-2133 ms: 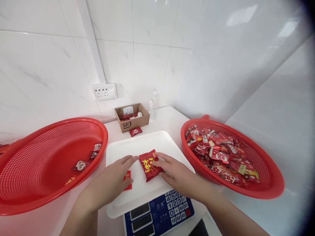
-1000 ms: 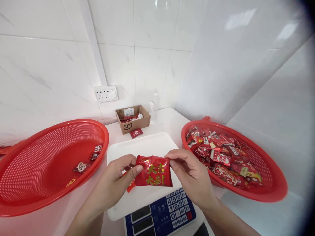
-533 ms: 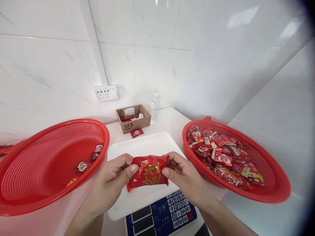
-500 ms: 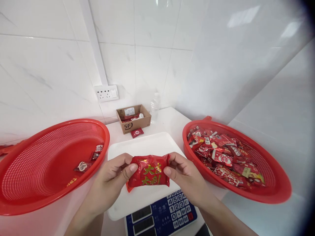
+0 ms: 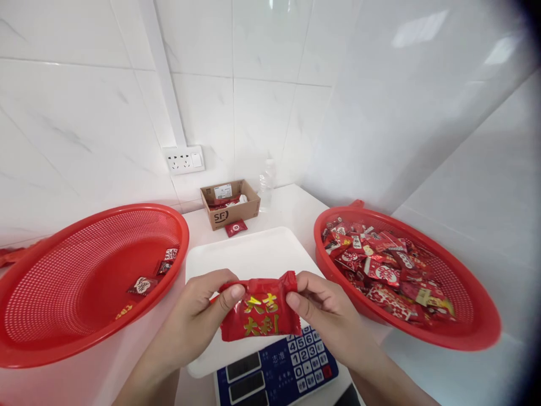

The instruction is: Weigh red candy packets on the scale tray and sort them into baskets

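A red packet with gold characters (image 5: 260, 311) hangs above the near end of the scale's white tray (image 5: 253, 256). My left hand (image 5: 203, 310) pinches its top left corner between thumb and fingers. My right hand (image 5: 323, 313) pinches its top right corner the same way. Both hands are closed on the packet, which faces me flat and a little puffed. Under the hands lies the scale's blue keypad (image 5: 274, 369).
A red mesh basket (image 5: 76, 282) at the left holds a few small packets. A red basket (image 5: 477, 316) at the right is heaped with red packets. A small cardboard box (image 5: 230, 203), one packet in front of it, a clear bottle and a wall socket (image 5: 183, 159) are at the back.
I picked the packet up off the white tray with both hands, pressed it together, then drew it out flat and brought it nearer. A small red piece on the tray is now hidden.
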Available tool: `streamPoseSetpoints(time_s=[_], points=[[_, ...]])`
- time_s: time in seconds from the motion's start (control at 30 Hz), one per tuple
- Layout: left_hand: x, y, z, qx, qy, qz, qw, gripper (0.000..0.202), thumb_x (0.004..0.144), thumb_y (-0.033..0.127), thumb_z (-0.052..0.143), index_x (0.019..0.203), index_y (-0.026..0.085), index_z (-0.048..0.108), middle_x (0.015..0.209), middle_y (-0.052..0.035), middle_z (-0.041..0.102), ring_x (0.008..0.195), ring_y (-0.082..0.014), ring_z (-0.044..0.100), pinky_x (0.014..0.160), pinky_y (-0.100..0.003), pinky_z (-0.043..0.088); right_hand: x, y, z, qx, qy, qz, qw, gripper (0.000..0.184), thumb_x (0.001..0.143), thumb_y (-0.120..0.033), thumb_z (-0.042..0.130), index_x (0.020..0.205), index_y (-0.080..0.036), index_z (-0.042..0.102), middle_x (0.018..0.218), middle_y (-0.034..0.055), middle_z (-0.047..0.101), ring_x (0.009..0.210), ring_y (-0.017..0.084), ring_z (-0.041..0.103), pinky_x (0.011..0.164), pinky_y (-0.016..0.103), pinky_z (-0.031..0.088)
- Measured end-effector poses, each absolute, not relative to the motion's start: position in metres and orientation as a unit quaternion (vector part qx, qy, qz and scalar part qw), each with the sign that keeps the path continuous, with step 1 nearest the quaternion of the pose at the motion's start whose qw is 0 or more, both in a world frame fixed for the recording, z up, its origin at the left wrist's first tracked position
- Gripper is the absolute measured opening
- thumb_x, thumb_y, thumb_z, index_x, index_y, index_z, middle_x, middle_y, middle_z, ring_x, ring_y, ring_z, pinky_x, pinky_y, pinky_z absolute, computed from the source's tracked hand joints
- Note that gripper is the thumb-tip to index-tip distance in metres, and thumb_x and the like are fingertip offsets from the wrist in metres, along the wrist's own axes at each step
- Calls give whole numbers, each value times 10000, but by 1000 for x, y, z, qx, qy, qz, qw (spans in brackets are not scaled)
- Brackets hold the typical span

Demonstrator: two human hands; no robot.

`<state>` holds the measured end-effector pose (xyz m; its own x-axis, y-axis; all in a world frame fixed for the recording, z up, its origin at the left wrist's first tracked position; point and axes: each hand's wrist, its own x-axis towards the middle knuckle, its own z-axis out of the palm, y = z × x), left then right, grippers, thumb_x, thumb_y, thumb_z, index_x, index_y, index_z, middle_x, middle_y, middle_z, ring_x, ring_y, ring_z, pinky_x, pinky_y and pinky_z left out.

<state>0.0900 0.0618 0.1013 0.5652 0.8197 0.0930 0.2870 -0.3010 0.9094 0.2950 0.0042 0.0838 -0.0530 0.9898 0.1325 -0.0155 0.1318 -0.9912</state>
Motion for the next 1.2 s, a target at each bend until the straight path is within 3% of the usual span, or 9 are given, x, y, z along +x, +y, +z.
streamPoseSetpoints(time_s=[0.33, 0.43, 0.57, 0.63, 0.77, 0.93, 1.03, 1.13, 1.2], points=[[88, 67, 101, 764, 429, 281, 391, 366, 897, 469, 401, 671, 194, 487, 610, 22, 510, 572, -119, 467, 501, -213, 371, 297, 18, 74, -499, -526, 465, 508, 273, 840, -427, 563, 703, -193, 534, 643, -23, 537, 591, 114, 512, 567, 240, 439], [86, 72, 100, 762, 494, 309, 282, 279, 880, 469, 434, 824, 218, 543, 774, 0, 604, 708, -158, 558, 549, -231, 413, 305, 26, 67, -586, -546, 378, 465, 317, 861, -438, 502, 1058, -201, 573, 948, 68, 649, 856, 198, 618, 735, 347, 517], [84, 73, 101, 734, 541, 338, 233, 315, 854, 507, 455, 979, 236, 556, 968, -33, 651, 843, -203, 612, 563, -249, 457, 308, 29, 55, -650, -658, 186, 331, 552, 875, -369, 479, 1390, -217, 348, 1447, 106, 351, 1335, 262, 292, 1055, 517, 305], [83, 72, 103, 727, 547, 344, 232, 333, 851, 518, 453, 997, 238, 559, 977, -36, 658, 870, -212, 618, 556, -247, 467, 303, 28, 53, -618, -728, 193, 226, 536, 891, -366, 463, 1392, -204, 369, 1485, 77, 286, 1386, 255, 158, 1104, 518, 209], [83, 70, 105, 733, 540, 344, 229, 359, 851, 521, 452, 1027, 231, 569, 960, -48, 667, 886, -221, 624, 562, -252, 483, 294, 31, 55, -593, -771, 219, 80, 615, 900, -431, 454, 1423, -141, 310, 1504, 97, 205, 1392, 269, 108, 1122, 479, 183], [84, 70, 104, 747, 525, 341, 222, 357, 860, 515, 438, 1009, 224, 583, 952, -52, 671, 876, -217, 628, 581, -257, 490, 287, 44, 61, -644, -747, 161, 38, 682, 897, -445, 455, 1434, -77, 253, 1502, 164, 134, 1388, 304, 67, 1122, 509, 124], [82, 72, 102, 753, 508, 352, 225, 363, 863, 522, 428, 993, 222, 585, 946, -51, 672, 874, -212, 631, 586, -252, 488, 277, 40, 66, -580, -789, 192, 66, 651, 891, -503, 451, 1428, -165, 301, 1508, 135, 110, 1387, 311, 30, 1107, 552, 93], [80, 72, 101, 753, 498, 364, 230, 375, 863, 530, 420, 995, 221, 586, 927, -49, 675, 866, -208, 635, 616, -257, 495, 265, 30, 66, -452, -852, 241, 106, 594, 866, -588, 437, 1386, -308, 375, 1502, 50, 204, 1392, 296, 45, 1094, 584, 84], [80, 73, 100, 753, 495, 368, 228, 384, 863, 536, 414, 992, 218, 586, 924, -51, 676, 874, -212, 634, 650, -269, 499, 260, 28, 62, -424, -865, 245, 114, 599, 859, -588, 456, 1380, -299, 385, 1467, 42, 313, 1393, 276, 99, 1101, 577, 52]])
